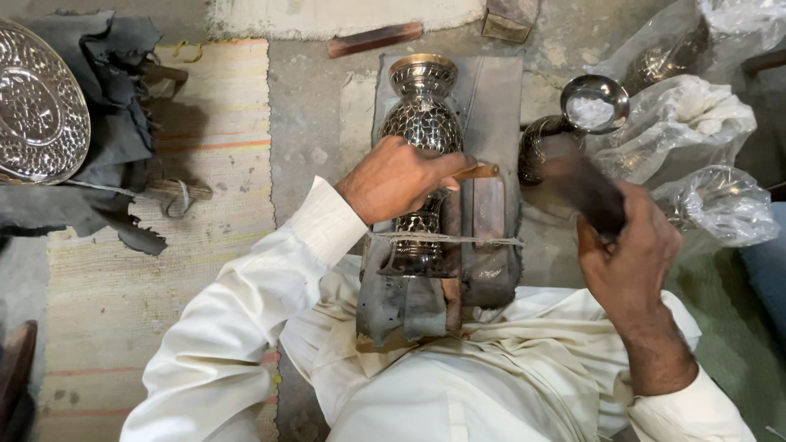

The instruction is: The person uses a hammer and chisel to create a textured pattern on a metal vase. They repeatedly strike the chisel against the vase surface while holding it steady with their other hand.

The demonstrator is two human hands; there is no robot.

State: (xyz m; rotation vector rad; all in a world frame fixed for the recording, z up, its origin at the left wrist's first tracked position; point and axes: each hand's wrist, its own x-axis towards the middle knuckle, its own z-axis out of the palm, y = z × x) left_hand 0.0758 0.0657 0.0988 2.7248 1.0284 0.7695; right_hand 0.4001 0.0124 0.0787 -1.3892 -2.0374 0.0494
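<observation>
An engraved metal vase [423, 115] lies on a dark padded work block [491, 106] in front of my lap, tied down by a thin cord [458, 239]. My left hand [393, 178] rests on the vase's body and pinches a thin chisel with a wooden-coloured shaft [483, 171], its tip against the metal. My right hand [626, 254] is raised to the right of the block and grips a dark mallet [585, 190], which is blurred by motion.
A second engraved vessel [591, 105] with a round open mouth stands right of the block. Plastic-wrapped metal pieces [688, 123] crowd the right side. A large embossed metal tray [37, 102] rests on dark cloth at the left, beside a striped mat [213, 164].
</observation>
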